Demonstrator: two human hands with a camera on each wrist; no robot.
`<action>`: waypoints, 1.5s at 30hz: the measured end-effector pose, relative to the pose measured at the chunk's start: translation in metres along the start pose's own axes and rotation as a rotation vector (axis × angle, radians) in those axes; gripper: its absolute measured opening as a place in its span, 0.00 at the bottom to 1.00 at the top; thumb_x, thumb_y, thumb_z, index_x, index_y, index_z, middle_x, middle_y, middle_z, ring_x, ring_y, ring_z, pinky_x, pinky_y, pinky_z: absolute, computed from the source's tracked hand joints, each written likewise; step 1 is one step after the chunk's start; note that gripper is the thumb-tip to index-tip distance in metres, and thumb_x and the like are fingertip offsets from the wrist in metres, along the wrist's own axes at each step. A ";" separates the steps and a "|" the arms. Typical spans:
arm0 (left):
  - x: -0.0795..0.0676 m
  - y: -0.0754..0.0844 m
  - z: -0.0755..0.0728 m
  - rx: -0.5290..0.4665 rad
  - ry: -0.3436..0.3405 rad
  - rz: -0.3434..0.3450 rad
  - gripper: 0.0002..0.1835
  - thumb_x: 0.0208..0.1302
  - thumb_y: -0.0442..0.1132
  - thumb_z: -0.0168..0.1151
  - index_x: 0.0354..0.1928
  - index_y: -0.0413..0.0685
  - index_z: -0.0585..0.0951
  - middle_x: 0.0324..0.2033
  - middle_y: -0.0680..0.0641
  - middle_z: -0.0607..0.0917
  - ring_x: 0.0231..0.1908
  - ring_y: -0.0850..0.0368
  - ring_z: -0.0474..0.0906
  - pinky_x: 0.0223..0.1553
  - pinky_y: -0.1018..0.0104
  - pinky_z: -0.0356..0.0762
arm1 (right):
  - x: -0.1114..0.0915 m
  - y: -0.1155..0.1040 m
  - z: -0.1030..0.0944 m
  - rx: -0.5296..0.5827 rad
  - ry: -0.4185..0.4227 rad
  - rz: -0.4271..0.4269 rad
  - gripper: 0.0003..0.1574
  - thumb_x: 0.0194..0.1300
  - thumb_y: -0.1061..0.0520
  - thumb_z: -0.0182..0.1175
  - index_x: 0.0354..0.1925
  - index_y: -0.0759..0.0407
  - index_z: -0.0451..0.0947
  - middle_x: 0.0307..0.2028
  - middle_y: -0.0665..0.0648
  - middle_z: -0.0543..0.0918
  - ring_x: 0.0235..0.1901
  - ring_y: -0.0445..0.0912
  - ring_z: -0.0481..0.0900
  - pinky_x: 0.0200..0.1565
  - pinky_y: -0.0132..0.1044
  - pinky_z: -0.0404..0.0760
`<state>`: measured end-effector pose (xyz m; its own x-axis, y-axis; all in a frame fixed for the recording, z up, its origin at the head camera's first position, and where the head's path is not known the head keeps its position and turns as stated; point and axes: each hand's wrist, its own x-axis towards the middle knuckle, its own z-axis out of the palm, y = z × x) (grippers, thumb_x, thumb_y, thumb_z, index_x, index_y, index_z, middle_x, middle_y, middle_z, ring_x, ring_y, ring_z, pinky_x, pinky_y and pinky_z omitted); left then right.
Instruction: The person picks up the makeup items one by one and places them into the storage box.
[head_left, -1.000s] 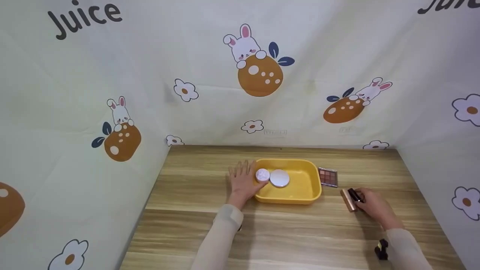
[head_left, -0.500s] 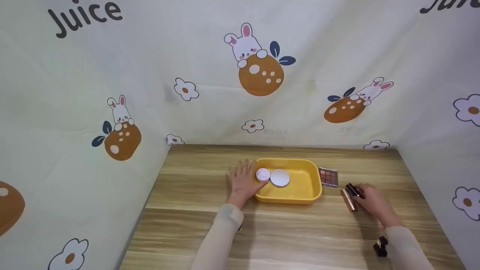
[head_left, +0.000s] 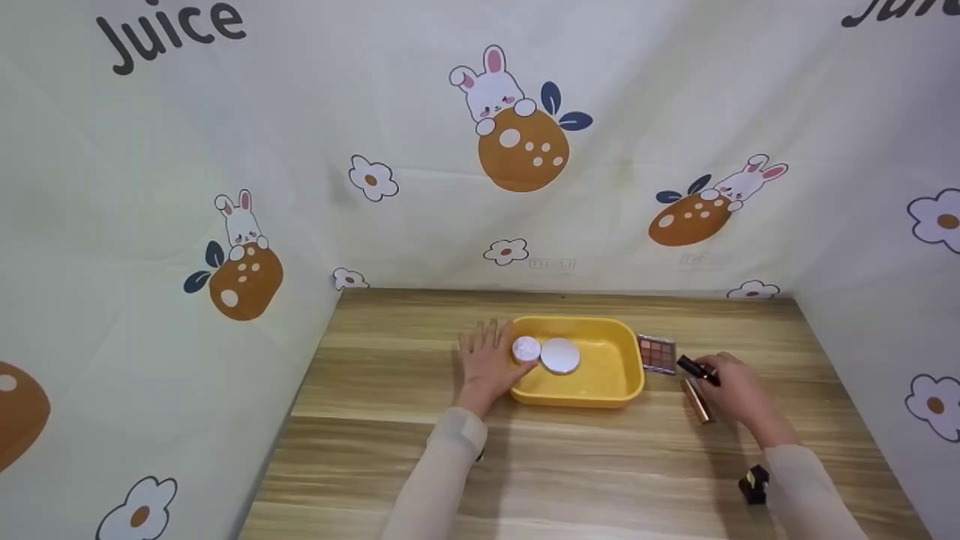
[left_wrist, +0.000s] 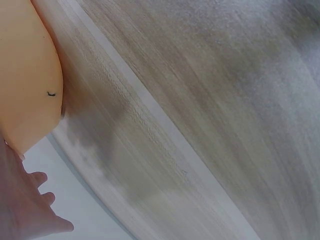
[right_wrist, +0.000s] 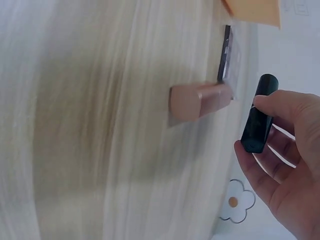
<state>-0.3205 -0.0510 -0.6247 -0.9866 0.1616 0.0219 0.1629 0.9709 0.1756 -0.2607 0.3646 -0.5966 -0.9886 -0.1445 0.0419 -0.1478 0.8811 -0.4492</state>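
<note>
My right hand [head_left: 739, 390] pinches a glossy black lipstick tube [right_wrist: 260, 112] between thumb and fingers, raised over the table. Just below it in the head view lies a rose-gold lipstick-shaped tube [head_left: 697, 402]. My left hand [head_left: 484, 369] rests at the left end of a yellow plastic tray [head_left: 577, 400], fingers straight and spread, the thumb reaching over the rim. Inside that tray, a small pinkish-white round jar [head_left: 526, 349] sits beside a larger white round compact [head_left: 560, 355]. An eyeshadow palette [head_left: 658, 354] with a clear lid lies against the tray's right side.
The wood-grain table [head_left: 390, 465] meets a pale printed cloth wall [head_left: 420, 232] at its back and sides. A small black device [head_left: 754, 484] sits by the right sleeve.
The black lipstick has left its place beside the rose-gold tube. My right hand has carried it up and leftward, toward the palette. The left hand and tray stay still.
</note>
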 end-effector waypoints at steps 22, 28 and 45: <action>0.000 0.001 -0.002 0.008 -0.002 0.003 0.52 0.59 0.79 0.48 0.79 0.60 0.54 0.77 0.44 0.58 0.77 0.41 0.51 0.73 0.31 0.44 | 0.028 -0.055 0.006 0.021 0.102 -0.147 0.18 0.60 0.65 0.67 0.50 0.65 0.81 0.46 0.65 0.84 0.48 0.63 0.83 0.52 0.61 0.80; 0.000 0.001 -0.001 0.004 -0.018 -0.006 0.52 0.59 0.79 0.47 0.79 0.60 0.53 0.78 0.44 0.57 0.78 0.41 0.50 0.74 0.31 0.44 | 0.038 -0.077 0.010 0.053 0.069 -0.162 0.16 0.63 0.64 0.66 0.50 0.61 0.82 0.47 0.62 0.84 0.49 0.62 0.83 0.54 0.61 0.79; 0.000 0.001 -0.001 0.010 -0.010 -0.006 0.51 0.59 0.79 0.47 0.79 0.61 0.53 0.78 0.45 0.56 0.78 0.41 0.49 0.74 0.31 0.43 | 0.059 -0.134 0.039 -0.013 0.032 -0.349 0.14 0.61 0.64 0.68 0.46 0.58 0.83 0.43 0.57 0.85 0.46 0.55 0.84 0.50 0.53 0.83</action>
<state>-0.3208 -0.0497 -0.6238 -0.9875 0.1576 0.0105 0.1571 0.9736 0.1657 -0.2981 0.2200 -0.5688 -0.8790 -0.4236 0.2190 -0.4768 0.7868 -0.3918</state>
